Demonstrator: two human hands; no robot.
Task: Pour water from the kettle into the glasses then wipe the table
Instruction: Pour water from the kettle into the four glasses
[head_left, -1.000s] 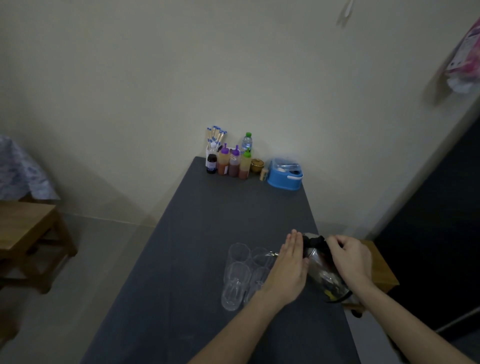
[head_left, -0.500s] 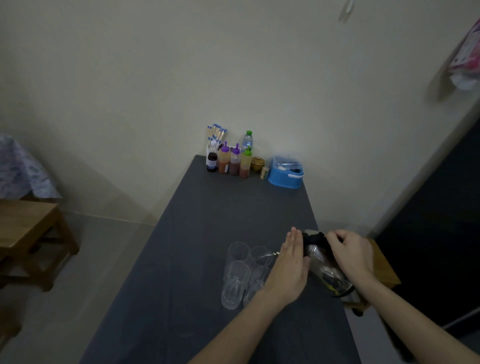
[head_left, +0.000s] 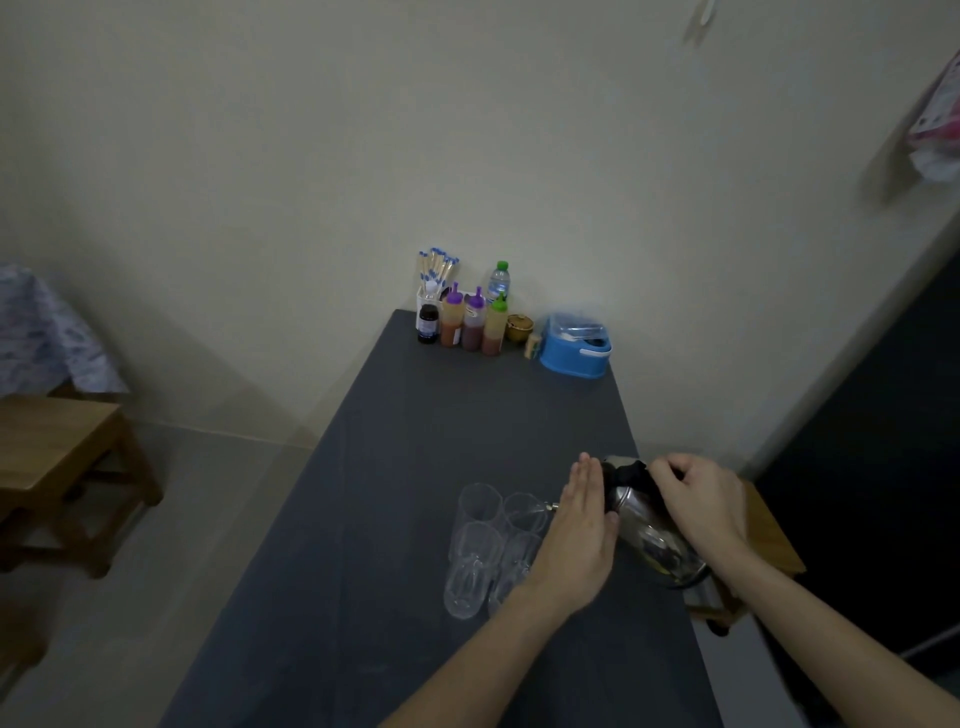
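Observation:
A shiny steel kettle (head_left: 649, 535) with a black lid and handle is tilted to the left over the dark grey table (head_left: 395, 467). Its spout tip reaches the rim of the far right glass (head_left: 522, 512). My right hand (head_left: 701, 501) grips the black handle at the kettle's top. My left hand (head_left: 582, 540) lies flat with fingers together against the kettle's left side. Several clear empty-looking glasses (head_left: 475, 551) stand in a tight cluster just left of my left hand.
At the table's far end stand sauce bottles (head_left: 472, 325), a water bottle (head_left: 498, 280), a cup of chopsticks (head_left: 436, 270) and a blue box (head_left: 574, 345). Wooden stools stand left (head_left: 57, 457) and right (head_left: 769, 540) of the table.
Both hands and the kettle stay in nearly the same place; the kettle has tipped slightly further toward the glasses.

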